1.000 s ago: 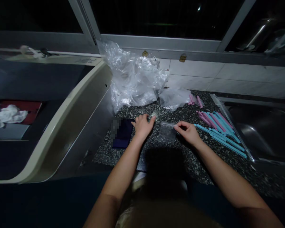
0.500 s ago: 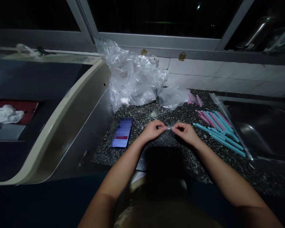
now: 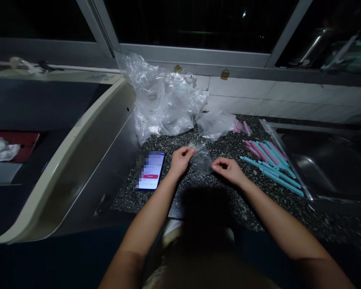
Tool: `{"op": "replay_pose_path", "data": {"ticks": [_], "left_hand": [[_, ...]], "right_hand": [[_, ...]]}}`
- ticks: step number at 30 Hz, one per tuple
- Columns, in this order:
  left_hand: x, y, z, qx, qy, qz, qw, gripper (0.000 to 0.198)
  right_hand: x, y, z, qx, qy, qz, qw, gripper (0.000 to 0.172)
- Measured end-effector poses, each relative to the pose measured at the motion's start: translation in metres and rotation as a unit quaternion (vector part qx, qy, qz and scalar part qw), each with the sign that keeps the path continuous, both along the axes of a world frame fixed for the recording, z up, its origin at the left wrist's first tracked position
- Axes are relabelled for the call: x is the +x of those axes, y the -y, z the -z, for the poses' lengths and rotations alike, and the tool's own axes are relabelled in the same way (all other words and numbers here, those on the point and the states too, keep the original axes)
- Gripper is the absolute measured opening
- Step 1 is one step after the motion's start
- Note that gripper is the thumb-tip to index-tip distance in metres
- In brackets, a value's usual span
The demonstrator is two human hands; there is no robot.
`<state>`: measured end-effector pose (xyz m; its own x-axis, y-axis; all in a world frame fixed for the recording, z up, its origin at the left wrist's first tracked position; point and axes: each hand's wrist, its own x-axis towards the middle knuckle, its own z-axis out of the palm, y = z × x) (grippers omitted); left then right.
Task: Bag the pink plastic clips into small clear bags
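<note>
**Thin film, thin grip**

My left hand (image 3: 179,160) pinches the top corner of a small clear bag (image 3: 202,161) between thumb and forefinger. My right hand (image 3: 230,171) is curled, fingertips closed on the bag's opposite edge, as far as this dim light lets me tell. The bag hangs crumpled between them, just above the counter (image 3: 198,192) and to the right of the lit phone (image 3: 150,170).

The film looks slick and limp, so I judge a pinch could slip. Clear plastic dropped on that speckled stone would be hard to spot. A hard pull apart might stretch or tear it.

The sticks (image 3: 270,160), slim, rigid, blue and pink, lie loose beside the steel sink (image 3: 319,160). A careless right forearm could sweep them in. Behind the hands, a glossy, wrinkled heap (image 3: 165,104) of plastic leans against the wall.
</note>
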<state>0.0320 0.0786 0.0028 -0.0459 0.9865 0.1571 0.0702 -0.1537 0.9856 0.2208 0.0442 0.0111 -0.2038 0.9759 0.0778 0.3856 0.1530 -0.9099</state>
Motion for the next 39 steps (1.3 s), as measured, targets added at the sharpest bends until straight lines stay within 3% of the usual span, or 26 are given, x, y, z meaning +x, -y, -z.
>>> {"op": "replay_pose_path", "data": {"ticks": [7, 10, 17, 23, 34, 39], "left_hand": [[0.001, -0.001, 0.0, -0.014, 0.033, -0.02, 0.999, 0.019], [0.003, 0.0, 0.001, -0.027, 0.021, 0.025, 0.999, 0.02], [0.016, 0.012, 0.002, -0.006, -0.063, 0.176, 0.982, 0.016], [0.019, 0.014, 0.001, -0.018, -0.08, 0.178, 0.981, 0.015], [0.018, 0.012, -0.001, -0.064, -0.001, 0.171, 0.983, 0.016], [0.017, 0.013, -0.001, -0.057, -0.012, 0.178, 0.982, 0.016]], "right_hand": [[0.001, 0.0, 0.006, 0.006, 0.025, -0.018, 1.0, 0.023], [0.003, 0.0, 0.002, -0.01, 0.014, -0.027, 0.999, 0.023], [0.004, -0.002, -0.003, 0.022, -0.039, 0.055, 0.997, 0.023], [0.002, -0.003, 0.003, 0.037, -0.037, 0.067, 0.996, 0.02], [0.007, -0.003, 0.003, 0.082, -0.028, 0.095, 0.992, 0.019], [0.005, -0.001, -0.002, 0.059, -0.026, 0.052, 0.997, 0.017]]}}
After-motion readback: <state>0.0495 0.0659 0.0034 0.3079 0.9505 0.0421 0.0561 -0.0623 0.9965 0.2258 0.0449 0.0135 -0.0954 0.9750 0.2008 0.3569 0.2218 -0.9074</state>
